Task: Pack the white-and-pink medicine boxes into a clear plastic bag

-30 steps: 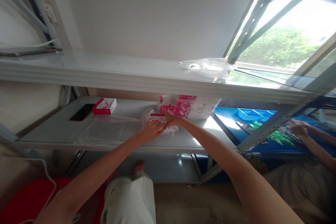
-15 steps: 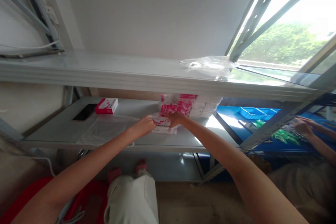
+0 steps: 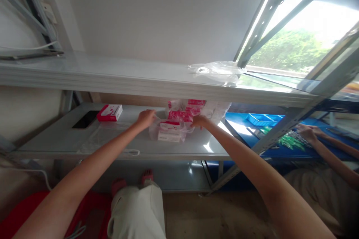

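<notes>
While our left hand [image 3: 146,118] and right hand [image 3: 199,121] pinch the clear bag [image 3: 157,129] around 2 boxes [image 3: 169,131] on the shelf [image 3: 70,138], we should pull evenly.

Red-and-white box [image 3: 110,112]: white printing is seen on the red face, too blurred to be read.
Bagged box [image 3: 169,131]: pink and white markings are shown, no letters made out.
Stacked packs [image 3: 193,108]: red print is visible, nothing legible.
</notes>
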Tool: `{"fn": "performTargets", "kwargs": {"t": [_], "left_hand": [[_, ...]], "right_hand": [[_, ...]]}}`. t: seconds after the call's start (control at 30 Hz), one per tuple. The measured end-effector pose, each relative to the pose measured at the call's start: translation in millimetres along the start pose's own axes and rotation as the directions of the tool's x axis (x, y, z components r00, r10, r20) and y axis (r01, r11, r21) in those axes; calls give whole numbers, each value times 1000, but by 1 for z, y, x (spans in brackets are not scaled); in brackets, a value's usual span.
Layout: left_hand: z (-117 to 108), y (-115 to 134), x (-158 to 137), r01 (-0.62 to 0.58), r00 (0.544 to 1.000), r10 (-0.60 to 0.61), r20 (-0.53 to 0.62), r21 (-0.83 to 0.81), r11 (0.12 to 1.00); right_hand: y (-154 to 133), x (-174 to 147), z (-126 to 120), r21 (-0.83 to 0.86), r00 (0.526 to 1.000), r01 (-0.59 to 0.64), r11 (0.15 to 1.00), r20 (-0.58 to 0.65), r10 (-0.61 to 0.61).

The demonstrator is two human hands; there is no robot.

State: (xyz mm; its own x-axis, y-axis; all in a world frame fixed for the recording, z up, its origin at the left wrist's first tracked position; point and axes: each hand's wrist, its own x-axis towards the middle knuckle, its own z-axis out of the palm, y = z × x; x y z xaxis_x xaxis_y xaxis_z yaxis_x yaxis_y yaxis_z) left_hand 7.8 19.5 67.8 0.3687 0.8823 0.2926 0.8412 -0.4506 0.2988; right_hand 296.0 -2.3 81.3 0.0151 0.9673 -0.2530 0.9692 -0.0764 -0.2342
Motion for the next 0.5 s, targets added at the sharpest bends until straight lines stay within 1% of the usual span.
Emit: {"fn": "performTargets", "kwargs": {"t": [0.03, 0.1, 0.17, 0.2, 0.27, 0.33, 0.43, 0.5], "left_hand": [[-1, -8, 3, 36, 999, -35, 25, -38, 999], [-5, -21, 7, 64, 998, -62, 29, -82, 995], [-12, -32, 8, 78, 997, -76, 23, -142, 987], [-16, -36, 8, 80, 997, -78, 19, -168, 983], [-24, -41, 7, 66, 998, -68, 0, -232, 970], [-31, -41, 7, 49, 998, -61, -26, -325, 944], [-36, -31, 8, 31, 995, -71, -63, -491, 871], [-35, -20, 9, 18, 990, -92, -105, -560, 828]], "right_hand": [[2, -1, 0, 46, 998, -26, 999, 53, 23], [4, -3, -3, 110, 991, -41, 993, 128, 27], [5, -5, -11, 226, 992, -28, 974, 129, -2], [5, -5, -17, 316, 995, -19, 948, 101, -13], [5, -7, -29, 510, 1000, 22, 860, -1, -24], [5, -10, -38, 649, 990, 126, 751, -127, -56], [1, -15, -37, 735, 950, 310, 603, -258, -174], [-4, -18, -28, 775, 928, 373, 510, -298, -225]]}}
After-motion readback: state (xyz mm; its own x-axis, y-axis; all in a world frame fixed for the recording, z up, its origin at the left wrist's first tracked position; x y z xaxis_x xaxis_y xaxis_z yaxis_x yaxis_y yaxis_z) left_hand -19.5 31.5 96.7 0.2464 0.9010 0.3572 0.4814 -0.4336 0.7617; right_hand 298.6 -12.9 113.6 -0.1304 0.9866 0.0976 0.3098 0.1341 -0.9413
